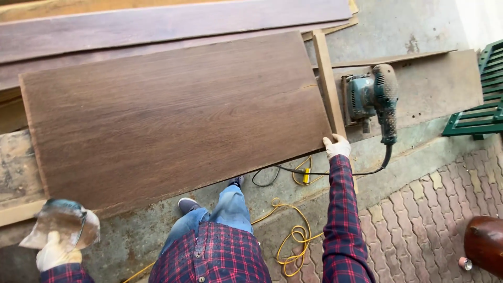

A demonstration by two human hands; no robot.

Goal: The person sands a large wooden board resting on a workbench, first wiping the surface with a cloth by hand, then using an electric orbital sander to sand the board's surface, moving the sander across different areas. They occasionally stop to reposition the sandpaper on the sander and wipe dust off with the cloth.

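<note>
Board [173,118], wide and dark brown with a plain wood grain, lies flat across the worktop [429,89] and covers most of its middle, tilted so that its near right corner points toward you. Your right hand [336,147], in a pale glove, grips that near right corner: the fingers are curled over the board's edge, touching it, with the thumb side on top. Just beyond the hand a narrow light batten [327,84] runs along the board's right end, touching it.

Your left hand [55,254], also gloved, is at the near left corner of the worktop, clear of the board. Its fingers are closed around the handle of a worn, dusty pad [65,222], held up just off the board's near left corner.

A blue-green electric sander [374,99] rests on the right part of the worktop, just beside the batten, its black cord [325,172] hanging over the near edge. A small yellow tag [306,175] hangs below that edge, and a yellow cable [293,236] lies coiled on the floor beside your leg.
</note>
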